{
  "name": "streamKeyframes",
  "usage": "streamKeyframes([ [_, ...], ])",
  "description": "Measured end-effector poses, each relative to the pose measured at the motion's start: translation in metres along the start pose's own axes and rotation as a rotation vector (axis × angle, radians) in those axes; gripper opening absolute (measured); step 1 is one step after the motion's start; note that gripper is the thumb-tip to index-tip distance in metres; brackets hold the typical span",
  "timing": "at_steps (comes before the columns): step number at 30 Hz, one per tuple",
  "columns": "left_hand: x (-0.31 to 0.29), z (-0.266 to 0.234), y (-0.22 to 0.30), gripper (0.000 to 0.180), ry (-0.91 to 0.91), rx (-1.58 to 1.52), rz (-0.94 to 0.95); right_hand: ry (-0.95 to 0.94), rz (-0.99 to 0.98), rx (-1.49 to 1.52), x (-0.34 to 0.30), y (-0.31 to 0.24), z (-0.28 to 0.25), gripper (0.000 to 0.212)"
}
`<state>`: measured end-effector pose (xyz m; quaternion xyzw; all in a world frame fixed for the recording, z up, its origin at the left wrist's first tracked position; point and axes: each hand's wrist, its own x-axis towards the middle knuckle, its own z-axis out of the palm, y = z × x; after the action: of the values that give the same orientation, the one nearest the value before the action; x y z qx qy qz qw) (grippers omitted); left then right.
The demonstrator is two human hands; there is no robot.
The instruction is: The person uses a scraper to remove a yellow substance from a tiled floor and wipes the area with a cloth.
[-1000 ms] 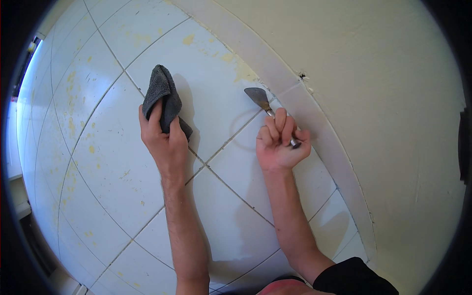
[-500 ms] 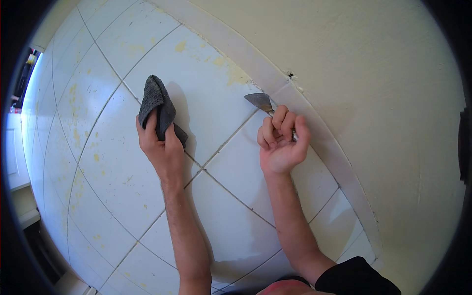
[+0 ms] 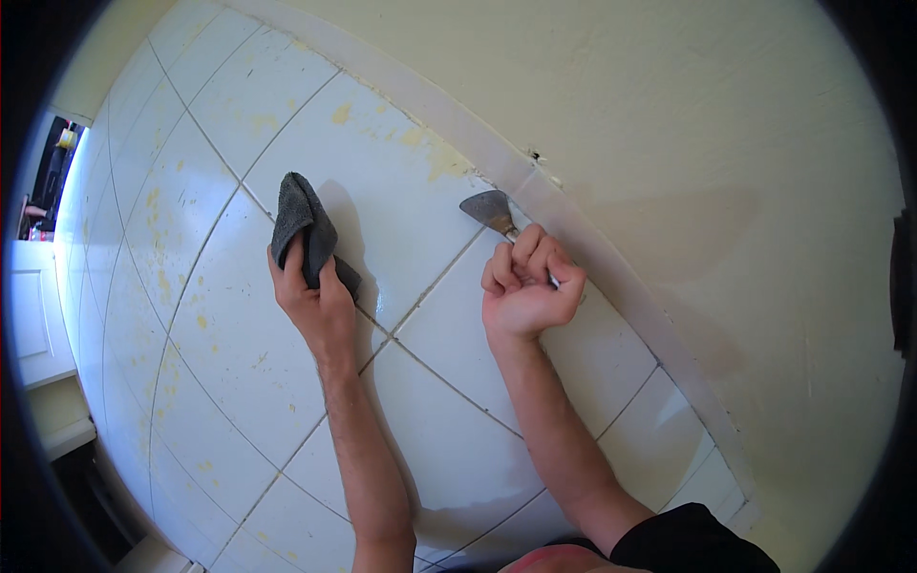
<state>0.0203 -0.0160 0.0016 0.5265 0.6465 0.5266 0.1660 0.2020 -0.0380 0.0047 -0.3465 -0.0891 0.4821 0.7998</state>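
Observation:
A dark grey cloth (image 3: 304, 222) is bunched in my left hand (image 3: 318, 304), its folds standing up past my fingertips. It is held over the white floor tiles (image 3: 430, 372), left of where several grout lines cross. My right hand (image 3: 528, 289) has its fingers curled round the handle of a scraper (image 3: 489, 210). The wide, grey metal blade points away from me and to the left, near the tile edge by the wall. Most of the handle is hidden in my fist. Whether the blade touches the tile I cannot tell.
A pale skirting strip (image 3: 521, 172) runs along the cream wall (image 3: 707, 172) on the right, with a small dark chip at its top edge. Yellowish stains (image 3: 435, 153) mark the far and left tiles. A white panelled door (image 3: 36, 310) shows at the far left.
My right hand and the scraper have moved left and slightly nearer, and the blade has turned to show more of its flat face. The cloth is slightly nearer, still in my left hand.

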Motion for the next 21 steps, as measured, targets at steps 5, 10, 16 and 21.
streamKeyframes([
  [5,0.000,0.001,-0.001,0.032,-0.006,0.002,0.025,0.007,0.033,0.018,0.013,0.004,0.007,0.033],
  [10,-0.002,0.000,-0.002,0.037,-0.060,0.058,-0.008,0.037,0.072,0.091,0.020,-0.001,0.000,0.032],
  [16,-0.001,-0.004,-0.003,0.037,-0.073,0.038,-0.045,-0.117,0.031,-0.079,0.017,0.010,0.003,0.031],
  [21,-0.001,0.000,0.004,0.035,-0.036,0.011,-0.006,-0.044,0.007,-0.041,0.004,-0.001,-0.001,0.030],
])
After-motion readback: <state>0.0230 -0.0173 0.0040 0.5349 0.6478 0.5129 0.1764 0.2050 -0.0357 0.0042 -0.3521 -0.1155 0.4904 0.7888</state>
